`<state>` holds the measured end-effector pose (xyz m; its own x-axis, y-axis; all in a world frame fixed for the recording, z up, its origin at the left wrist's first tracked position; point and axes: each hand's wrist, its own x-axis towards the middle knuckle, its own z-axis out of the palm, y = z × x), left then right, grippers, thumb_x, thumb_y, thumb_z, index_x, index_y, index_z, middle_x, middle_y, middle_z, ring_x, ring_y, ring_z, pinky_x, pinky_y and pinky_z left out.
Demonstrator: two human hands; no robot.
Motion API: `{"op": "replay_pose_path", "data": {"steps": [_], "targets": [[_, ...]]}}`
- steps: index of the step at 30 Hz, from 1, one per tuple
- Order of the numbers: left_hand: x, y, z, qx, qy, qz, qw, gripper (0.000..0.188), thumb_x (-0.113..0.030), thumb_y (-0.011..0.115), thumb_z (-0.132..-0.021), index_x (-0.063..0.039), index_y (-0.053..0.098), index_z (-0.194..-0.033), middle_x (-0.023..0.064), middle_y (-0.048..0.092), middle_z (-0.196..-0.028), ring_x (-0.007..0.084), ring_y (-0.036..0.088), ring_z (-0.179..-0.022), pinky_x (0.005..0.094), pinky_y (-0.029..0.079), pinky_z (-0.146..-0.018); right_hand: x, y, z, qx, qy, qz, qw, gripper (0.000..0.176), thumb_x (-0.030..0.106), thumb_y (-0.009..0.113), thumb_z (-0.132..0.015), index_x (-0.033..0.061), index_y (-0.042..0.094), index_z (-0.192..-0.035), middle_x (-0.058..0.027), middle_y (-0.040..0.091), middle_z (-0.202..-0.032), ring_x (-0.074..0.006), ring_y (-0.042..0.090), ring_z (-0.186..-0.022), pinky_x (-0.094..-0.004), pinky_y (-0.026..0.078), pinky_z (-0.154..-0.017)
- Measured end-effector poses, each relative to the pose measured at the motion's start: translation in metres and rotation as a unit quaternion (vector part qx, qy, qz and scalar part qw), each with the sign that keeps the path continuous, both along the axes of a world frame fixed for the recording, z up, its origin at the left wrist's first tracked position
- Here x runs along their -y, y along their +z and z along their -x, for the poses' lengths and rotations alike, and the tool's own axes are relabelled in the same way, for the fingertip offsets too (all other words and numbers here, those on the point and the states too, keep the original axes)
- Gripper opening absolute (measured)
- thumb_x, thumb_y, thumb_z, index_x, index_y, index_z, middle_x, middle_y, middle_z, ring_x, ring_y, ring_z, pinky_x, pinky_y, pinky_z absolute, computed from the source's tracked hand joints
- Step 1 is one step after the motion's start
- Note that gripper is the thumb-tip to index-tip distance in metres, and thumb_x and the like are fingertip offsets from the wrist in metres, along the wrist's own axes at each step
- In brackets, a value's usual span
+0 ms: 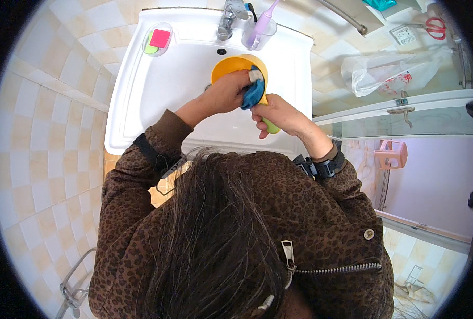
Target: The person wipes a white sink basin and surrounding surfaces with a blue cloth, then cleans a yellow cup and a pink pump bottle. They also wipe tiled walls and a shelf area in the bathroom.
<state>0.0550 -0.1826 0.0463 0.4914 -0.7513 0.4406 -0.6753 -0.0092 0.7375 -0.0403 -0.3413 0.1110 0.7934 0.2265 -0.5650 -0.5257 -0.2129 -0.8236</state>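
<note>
Over the white washbasin (164,87), my right hand (278,113) grips the green handle (270,126) of a yellow plastic dipper (230,65). The dipper's round bowl lies tilted in the basin below the tap. My left hand (228,89) reaches to the bowl's inner side and holds a blue cloth (253,95) with a whitish part (255,76) against the rim near the handle. Part of the cloth hangs outside the bowl, close to my right hand. The fingertips of my left hand are partly hidden by the cloth.
A metal tap (229,20) stands at the basin's back, beside a clear cup (266,35) with toothbrushes. A soap dish (157,39) with a pink block sits at the back left. On the right are a plastic bag (392,75), red-handled scissors (435,28) and a glass door with a handle (403,110).
</note>
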Motion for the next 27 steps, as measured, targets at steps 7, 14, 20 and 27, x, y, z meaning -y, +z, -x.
{"op": "replay_pose_path", "data": {"steps": [7,14,20,27], "targets": [[-0.046,0.040,0.005,0.323,0.042,-0.153,0.933,0.011,-0.010,0.058,-0.078,-0.008,0.063,-0.087,0.0057,0.055,-0.092,0.0230,0.056,-0.093,0.0336,0.049,-0.078,0.024,-0.005,0.002,0.007,-0.120,-0.049,0.992,0.021,0.018,0.054,-0.090,-0.0018,0.053,-0.098,-0.0016,0.051,-0.075,-0.0108,0.053,-0.058,-0.0321,0.057,-0.053],[-0.024,0.064,0.003,0.442,0.111,0.008,0.890,0.030,-0.014,0.066,-0.072,-0.012,0.064,-0.102,0.0029,0.056,-0.109,0.0207,0.053,-0.108,0.0339,0.045,-0.081,0.025,0.015,0.007,-0.062,-0.094,-0.121,0.986,0.028,0.021,0.055,-0.090,-0.0028,0.054,-0.105,-0.0002,0.050,-0.074,-0.0097,0.052,-0.058,-0.0302,0.055,-0.053],[0.023,0.037,-0.011,0.495,0.153,-0.074,0.852,0.026,-0.015,0.066,-0.070,-0.005,0.064,-0.094,0.0032,0.056,-0.108,0.0166,0.051,-0.107,0.0257,0.046,-0.077,0.004,0.021,0.005,-0.031,-0.099,-0.086,0.991,0.029,0.020,0.051,-0.092,-0.0034,0.051,-0.109,0.0006,0.048,-0.072,-0.0077,0.049,-0.057,-0.0285,0.053,-0.050],[0.028,0.003,-0.010,0.443,0.213,-0.202,0.847,0.035,-0.011,0.063,-0.073,0.001,0.058,-0.105,0.0153,0.058,-0.106,0.0289,0.055,-0.104,0.0362,0.051,-0.079,0.001,0.011,0.000,0.033,-0.032,0.042,0.998,0.017,0.016,0.049,-0.089,-0.0011,0.050,-0.089,-0.0015,0.050,-0.070,-0.0094,0.051,-0.054,-0.0288,0.054,-0.049]]}}
